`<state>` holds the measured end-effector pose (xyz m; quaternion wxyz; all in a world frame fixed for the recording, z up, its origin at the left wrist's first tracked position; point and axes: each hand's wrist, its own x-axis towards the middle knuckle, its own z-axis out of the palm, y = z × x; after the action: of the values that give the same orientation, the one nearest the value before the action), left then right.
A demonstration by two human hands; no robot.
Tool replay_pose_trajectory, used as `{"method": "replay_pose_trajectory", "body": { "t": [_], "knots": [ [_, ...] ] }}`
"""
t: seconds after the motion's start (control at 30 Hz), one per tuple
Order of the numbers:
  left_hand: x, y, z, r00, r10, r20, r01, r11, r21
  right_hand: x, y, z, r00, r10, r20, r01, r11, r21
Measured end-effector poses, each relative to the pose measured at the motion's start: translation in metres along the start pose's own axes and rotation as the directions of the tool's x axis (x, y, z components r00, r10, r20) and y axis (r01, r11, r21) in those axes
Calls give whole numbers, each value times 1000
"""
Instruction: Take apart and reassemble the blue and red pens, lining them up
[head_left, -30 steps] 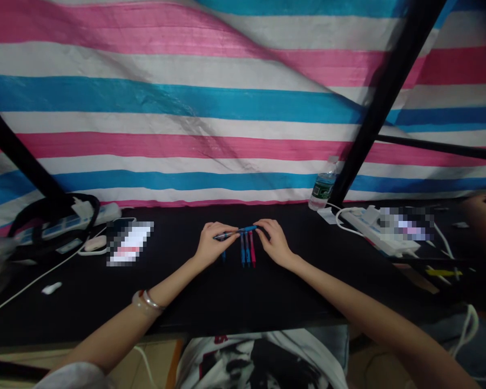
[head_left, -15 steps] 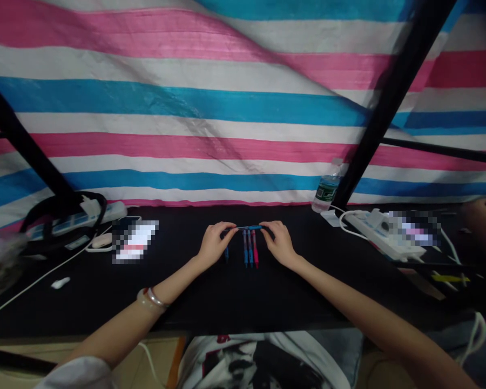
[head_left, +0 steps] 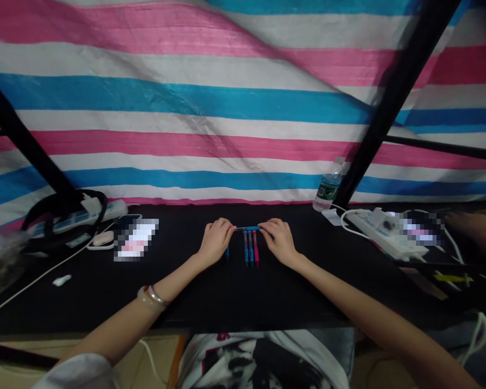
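Observation:
A blue pen [head_left: 251, 228] lies crosswise between my two hands. My left hand [head_left: 217, 241] pinches its thin left end with the fingertips. My right hand [head_left: 280, 243] is closed on its thicker blue right end. Just below it, side by side on the desk, are a blue pen [head_left: 245, 253], a second blue pen [head_left: 251, 253] and a pink pen [head_left: 256, 251], all pointing toward me. Another blue pen [head_left: 227, 253] shows beside my left hand, which partly hides it.
On the black desk [head_left: 243, 297], a phone [head_left: 140, 240] and a power strip [head_left: 73, 219] sit left. A water bottle [head_left: 327, 189] stands back right, near another power strip [head_left: 389, 235]. Another person's hand [head_left: 470, 224] is at far right. Striped sheeting [head_left: 227, 124] hangs behind.
My left fingers have drawn closer together around the pen's left end. The other person's hand has come further left into view. The pens on the desk stay put.

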<state>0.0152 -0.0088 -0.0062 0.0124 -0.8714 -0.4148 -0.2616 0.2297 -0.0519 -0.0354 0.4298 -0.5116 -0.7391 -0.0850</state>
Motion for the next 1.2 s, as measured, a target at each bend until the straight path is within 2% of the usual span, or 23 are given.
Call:
{"method": "replay_pose_trajectory", "body": {
  "t": [0.5, 0.73, 0.9, 1.2],
  "knots": [
    [1, 2, -4, 998, 10, -65, 0, 989, 148, 3, 1, -8, 985, -166, 48, 167, 986, -23],
    [-1, 7, -9, 993, 64, -102, -47, 985, 166, 4, -8, -11, 984, -158, 79, 163, 984, -72],
    [0, 9, -11, 992, 94, -86, -74, 976, 206, 3, -10, -8, 976, -183, 114, 196, 974, -111],
    [0, 7, -8, 995, 83, -48, -74, 983, 170, 2, -8, -6, 975, -199, 93, 213, 962, -170]
  ]
}}
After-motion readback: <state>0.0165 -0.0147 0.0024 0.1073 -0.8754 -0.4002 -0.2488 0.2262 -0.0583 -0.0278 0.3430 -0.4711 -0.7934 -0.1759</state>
